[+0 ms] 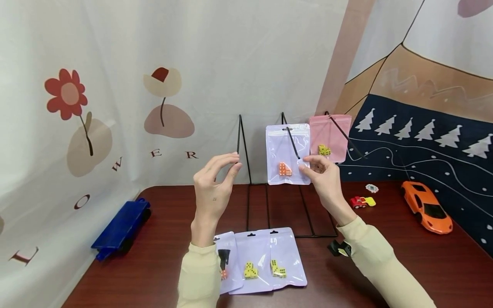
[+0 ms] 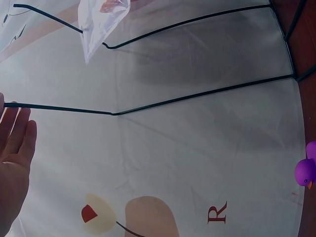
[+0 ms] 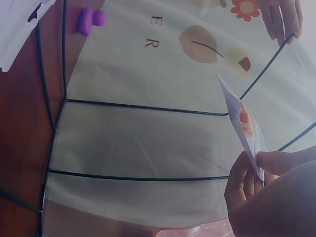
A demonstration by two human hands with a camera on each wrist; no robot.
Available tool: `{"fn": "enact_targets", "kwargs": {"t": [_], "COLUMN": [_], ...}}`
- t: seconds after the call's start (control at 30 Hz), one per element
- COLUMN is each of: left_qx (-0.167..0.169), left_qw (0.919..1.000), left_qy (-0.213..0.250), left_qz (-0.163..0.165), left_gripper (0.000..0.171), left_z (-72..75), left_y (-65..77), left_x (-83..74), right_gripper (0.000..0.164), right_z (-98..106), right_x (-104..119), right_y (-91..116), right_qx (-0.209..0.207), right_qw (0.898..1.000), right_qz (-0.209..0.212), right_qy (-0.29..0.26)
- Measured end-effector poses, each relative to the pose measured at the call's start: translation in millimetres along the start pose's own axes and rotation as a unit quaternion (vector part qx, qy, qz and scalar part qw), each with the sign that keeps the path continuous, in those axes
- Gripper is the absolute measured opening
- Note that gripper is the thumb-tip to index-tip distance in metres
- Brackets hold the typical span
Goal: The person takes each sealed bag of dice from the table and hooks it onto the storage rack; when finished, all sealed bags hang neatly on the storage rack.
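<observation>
My left hand (image 1: 212,192) pinches the front end of the left prong (image 2: 64,108) of a black wire rack (image 1: 247,214). My right hand (image 1: 326,182) holds the lower right edge of a lilac zip bag (image 1: 277,147) between thumb and fingers. Orange dice (image 1: 285,169) show through that bag's clear front. The rack's middle prong (image 1: 293,145) passes through the bag's slot near its top and sticks out in front. On the right prong hangs a pink bag (image 1: 337,132) with yellow dice (image 1: 324,149).
Several lilac bags (image 1: 259,246) with dice lie on the table in front of the rack. A blue toy trailer (image 1: 121,226) stands left. At right are an orange toy car (image 1: 427,207), a small red-and-yellow toy (image 1: 362,202) and a chip (image 1: 372,188). A purple duck (image 2: 306,173) sits beyond my left hand.
</observation>
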State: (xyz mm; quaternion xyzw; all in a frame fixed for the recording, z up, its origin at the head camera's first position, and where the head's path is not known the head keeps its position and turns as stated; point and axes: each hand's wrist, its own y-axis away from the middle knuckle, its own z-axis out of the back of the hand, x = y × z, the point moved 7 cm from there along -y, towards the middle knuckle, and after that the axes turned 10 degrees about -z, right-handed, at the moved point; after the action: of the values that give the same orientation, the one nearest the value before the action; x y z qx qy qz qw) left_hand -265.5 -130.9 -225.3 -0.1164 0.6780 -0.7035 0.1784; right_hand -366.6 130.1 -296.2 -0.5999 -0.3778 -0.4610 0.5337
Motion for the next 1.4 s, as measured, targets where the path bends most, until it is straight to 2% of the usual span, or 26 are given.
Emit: {"fn": "enact_targets", "kwargs": {"t": [0.27,0.5,0.9,1.17,1.4], "left_qx": [0.001,0.000,0.000,0.004,0.004], "left_qw": [1.0000,1.0000,1.0000,0.9999,0.9999], "left_qy": [0.001,0.003,-0.001,0.010,0.003], "left_qz": [0.002,0.006,0.003,0.002,0.011], "left_gripper": [0.013,0.013,0.014,0.013,0.012], "left_z": [0.8,0.4,1.3,-1.5,0.3], "left_y": [-0.8,-2.1,-2.1,-1.4,-0.6], "left_x": [-0.7,-0.6,-0.6,-0.2,-0.2], "right_gripper": [0.024,0.023,0.025,0.022,0.026], "right_z": [-2,-5,-9,-8,-13], "right_x": [0,3,-2,-7,-6], "right_y": [-7,-12,-21,-28,-32], "right_qx": [0.009,0.002,-0.001,-0.001,-0.003], "right_qw": [1.000,0.999,0.999,0.997,0.998], "right_qz": [-0.003,-0.007,-0.003,-0.016,-0.021], "right_qy": [-0.001,-0.034,-0.045,-0.071,-0.057]}}
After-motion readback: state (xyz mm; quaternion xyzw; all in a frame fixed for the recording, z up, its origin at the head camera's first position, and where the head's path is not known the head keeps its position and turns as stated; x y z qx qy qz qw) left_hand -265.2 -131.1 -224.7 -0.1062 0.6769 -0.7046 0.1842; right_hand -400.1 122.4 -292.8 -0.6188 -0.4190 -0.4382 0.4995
